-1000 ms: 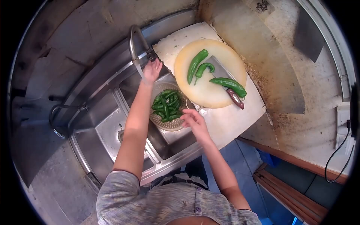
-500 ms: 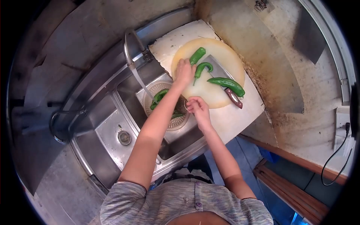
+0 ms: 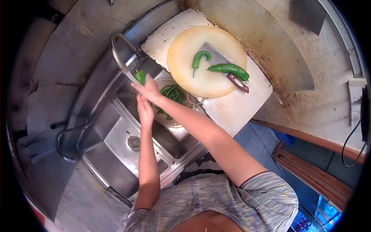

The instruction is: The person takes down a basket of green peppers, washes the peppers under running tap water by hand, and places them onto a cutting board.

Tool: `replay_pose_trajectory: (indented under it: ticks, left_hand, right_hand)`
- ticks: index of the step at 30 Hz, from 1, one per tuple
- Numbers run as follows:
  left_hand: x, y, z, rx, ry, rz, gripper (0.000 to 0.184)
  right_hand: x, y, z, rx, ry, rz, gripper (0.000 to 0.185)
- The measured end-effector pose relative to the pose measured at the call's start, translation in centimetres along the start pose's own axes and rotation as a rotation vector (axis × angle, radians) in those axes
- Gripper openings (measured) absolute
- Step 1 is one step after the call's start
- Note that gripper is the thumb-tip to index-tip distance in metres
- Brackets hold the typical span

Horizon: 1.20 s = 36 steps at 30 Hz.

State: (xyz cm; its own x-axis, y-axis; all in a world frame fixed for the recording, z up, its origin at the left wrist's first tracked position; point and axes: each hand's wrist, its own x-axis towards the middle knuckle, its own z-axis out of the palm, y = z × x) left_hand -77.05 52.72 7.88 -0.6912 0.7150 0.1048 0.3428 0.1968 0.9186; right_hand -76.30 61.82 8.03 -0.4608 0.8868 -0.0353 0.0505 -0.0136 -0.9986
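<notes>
A steel double sink (image 3: 110, 152) fills the middle of the view, with a white slab (image 3: 239, 114) covering its right side. On the slab sits a round cutting board (image 3: 185, 46). In the right-hand basin is a perforated colander (image 3: 172, 123) of green peppers; the right forearm crosses over it and hides part of the heap. A curved faucet (image 3: 114, 50) arches over that basin. A cleaver (image 3: 222, 54) lies on the board, its brown handle toward the near edge, with a large pepper (image 3: 232, 69) across it and a smaller, curled pepper (image 3: 198, 60) by the blade.

The right hand (image 3: 149, 91) is closed around a green pepper (image 3: 139, 76), whose blunt end sticks up past the thumb, beside the water stream (image 3: 133, 80). The left hand (image 3: 145, 112) is just below, fingers up against the right hand; whether it grips the pepper's hidden lower part, I cannot tell.
</notes>
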Motion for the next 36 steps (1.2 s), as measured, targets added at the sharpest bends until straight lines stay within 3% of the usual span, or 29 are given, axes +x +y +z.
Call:
replay_pose_trajectory:
  ticks: [1,2,3,4,7,9,11,12,13,15,16,17,19,22,26,29,30,34,36]
  left_hand:
    - [-0.8,0.7,-0.5,0.066,0.01,0.038,0.044]
    - [-1.8,2.2,-1.0,-0.04,-0.098,-0.283,0.044]
    - [-2.3,2.0,-0.8,-0.083,-0.09,-0.284,0.039]
    - [-2.2,1.7,-1.0,-0.175,-0.142,-0.323,0.04]
    - [-1.9,1.6,-1.7,-0.413,-0.246,-0.416,0.048]
    - [0.4,1.7,-1.6,-0.524,-0.249,-0.418,0.053]
    - [2.8,3.2,-0.7,-0.474,0.043,-0.603,0.056]
    - [3.5,0.8,0.0,-0.415,0.146,-0.488,0.057]
    - [4.0,-1.4,0.4,-0.597,0.077,-0.513,0.055]
    - [4.1,-2.1,1.7,-0.088,0.096,-0.301,0.047]
    - [4.7,-5.2,1.9,0.217,-0.017,-0.254,0.041]
    - [4.3,-5.0,2.0,0.541,0.009,0.01,0.039]
    - [3.1,-2.3,3.0,0.525,0.386,0.271,0.041]
    - [4.2,0.8,2.6,-0.354,0.201,-0.287,0.035]
    - [6.7,3.3,1.7,-0.68,0.0,-0.439,0.027]
    - [6.7,4.3,1.7,-0.841,-0.094,-0.58,0.02]
    - [6.7,4.2,1.7,-0.889,-0.123,-0.59,0.019]
    - [6.0,5.8,1.3,-0.58,-0.264,-0.464,0.02]
    - [5.5,5.8,0.8,-0.413,-0.224,-0.301,0.022]
  right_hand:
    - [0.7,-0.6,0.2,-0.099,-0.05,0.032,0.045]
    - [1.6,-1.9,0.3,-0.198,-0.099,0.059,0.044]
    - [2.5,-2.5,0.4,-0.297,-0.148,0.089,0.043]
    - [3.3,-2.0,0.8,-0.179,-0.236,0.086,0.045]
    - [4.0,-2.0,1.3,0.317,-0.397,0.458,0.044]
    - [2.4,-2.5,0.2,0.142,-0.395,0.286,0.038]
    - [-0.6,-1.9,-0.2,-0.135,-0.296,0.026,0.037]
    - [-2.2,-1.4,-0.5,-0.105,-0.216,-0.019,0.037]
    - [-3.0,-0.8,-0.9,-0.075,-0.132,-0.067,0.04]
    - [-3.2,0.8,-1.4,-0.05,-0.091,-0.053,0.039]
    - [-3.4,1.7,-1.8,-0.037,-0.065,-0.042,0.038]
    - [-3.6,1.1,-2.7,0.085,-0.11,-0.029,0.038]
    - [-3.4,1.9,-2.5,0.129,-0.058,0.038,0.036]
    - [-3.8,-0.1,-3.7,0.237,-0.197,0.351,0.037]
    - [-5.7,-0.7,-6.2,0.592,-0.504,0.778,0.055]
    - [-5.8,-0.8,-7.5,0.702,-0.574,0.779,0.056]
    - [-5.7,-1.0,-7.5,0.673,-0.585,0.724,0.047]
    - [-4.5,-1.3,-7.5,0.58,-0.573,0.492,0.016]
    - [-3.5,-2.0,-6.9,0.378,-0.428,0.348,0.02]
